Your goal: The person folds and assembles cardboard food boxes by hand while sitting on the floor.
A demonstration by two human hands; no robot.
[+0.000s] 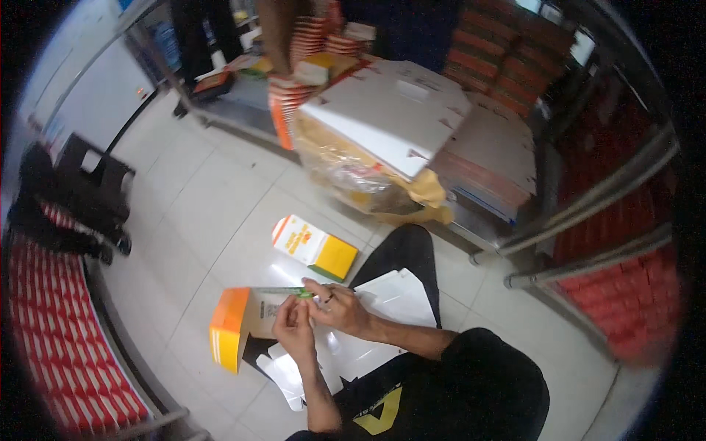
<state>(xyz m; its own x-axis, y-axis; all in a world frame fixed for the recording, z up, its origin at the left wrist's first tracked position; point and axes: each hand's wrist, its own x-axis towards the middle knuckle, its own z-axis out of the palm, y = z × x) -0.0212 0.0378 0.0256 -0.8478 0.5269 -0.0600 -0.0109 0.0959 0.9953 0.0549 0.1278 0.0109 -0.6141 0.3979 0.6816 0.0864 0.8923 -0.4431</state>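
A carton blank, orange and yellow outside with a white inner face, stands half unfolded over my lap, its white flaps spreading across my legs. My left hand is closed, its fingertips pinched near the carton's green-edged top. Beside it, nearly touching, my right hand closes thumb and fingers on the green edge; a ring shows on one finger. The exact part under the fingertips is hidden. A folded white, yellow and orange carton lies on the floor just beyond my hands.
A low metal shelf ahead carries a large flat white box, a plastic-wrapped bundle and stacked red-and-white cartons. More red stacks line the left, others the right. A person's arm reaches in at the far side.
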